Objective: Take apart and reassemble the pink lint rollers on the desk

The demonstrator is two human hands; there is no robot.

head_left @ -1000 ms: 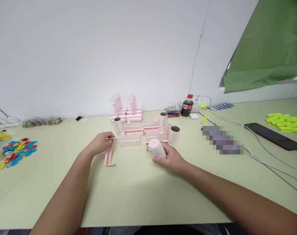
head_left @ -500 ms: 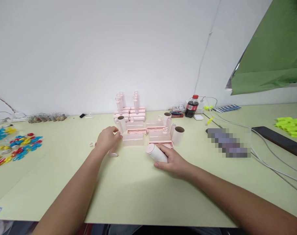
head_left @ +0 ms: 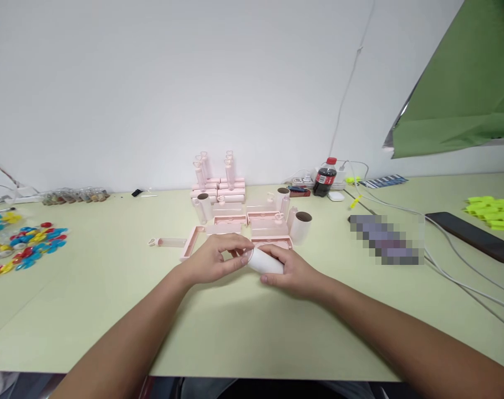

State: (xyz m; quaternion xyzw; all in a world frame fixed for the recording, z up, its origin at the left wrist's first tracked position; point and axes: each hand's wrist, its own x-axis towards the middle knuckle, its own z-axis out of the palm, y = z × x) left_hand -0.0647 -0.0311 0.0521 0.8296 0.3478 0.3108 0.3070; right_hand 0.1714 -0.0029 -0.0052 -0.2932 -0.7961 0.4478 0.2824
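Note:
My right hand point(head_left: 295, 274) is wrapped round a white tube point(head_left: 266, 261), which it holds tilted above the table with one end to the left. The fingertips and thumb of my left hand point(head_left: 218, 259) close on that left end, covering most of its pale pink cap. Just behind my left wrist lies a pink rectangular frame point(head_left: 190, 244). Left of the frame is a slim clear pink tube with a heart-shaped handle point(head_left: 171, 242). Beyond my hands are clear box covers point(head_left: 269, 227) and pink trays point(head_left: 230, 220).
Open white tubes point(head_left: 300, 228) stand at the right of the trays. Upright heart-handled tubes point(head_left: 229, 172) stand by the wall. A cola bottle point(head_left: 325, 178), cables and a dark phone point(head_left: 472, 235) are on the right. Colourful plastic pieces point(head_left: 35, 244) lie at the left.
My left hand has left the pink frame and moved right to the end of the white tube. My right hand still holds the tube in about the same place.

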